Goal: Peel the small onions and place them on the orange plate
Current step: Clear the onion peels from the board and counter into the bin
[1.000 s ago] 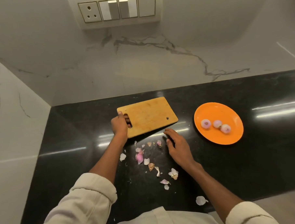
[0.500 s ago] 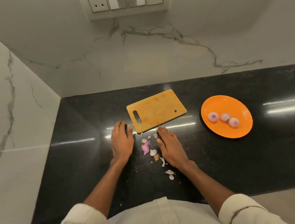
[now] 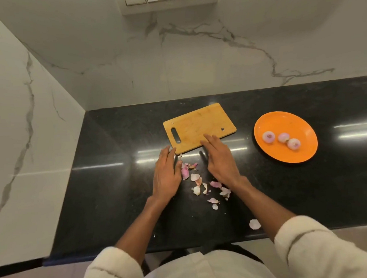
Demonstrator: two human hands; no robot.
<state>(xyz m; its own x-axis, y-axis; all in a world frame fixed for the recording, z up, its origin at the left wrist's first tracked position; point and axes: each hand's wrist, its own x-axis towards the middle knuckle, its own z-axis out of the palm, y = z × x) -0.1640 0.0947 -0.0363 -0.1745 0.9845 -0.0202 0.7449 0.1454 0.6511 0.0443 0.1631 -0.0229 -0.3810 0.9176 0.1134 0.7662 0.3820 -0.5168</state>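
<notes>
Three peeled small onions are seen lying right of centre in the frame on the orange plate, set in a loose row; the two on the right touch, while the one on the left lies a little apart. No unpeeled onion can be made out anywhere on the table, so the task is judged to be all but done, with only clearing up left.

The left hand is laid flat at the centre of the frame, its fingers extended and close together, nothing held. The right hand is likewise spread open and empty, its fingertips resting on the near edge of the wooden cutting board. Between and below the two hands the onion skins are scattered.

Some risk is judged to remain. If the skins are swept together carelessly, light flakes could be pushed off the near edge of the table, where one skin already lies close to the lip at lower right. The board could be nudged towards the plate by the right hand, and the round onions could be set rolling.

Counted: one plate, three onions, one board, two hands, and roughly a dozen skin pieces, the smallest too fine to be counted exactly.
</notes>
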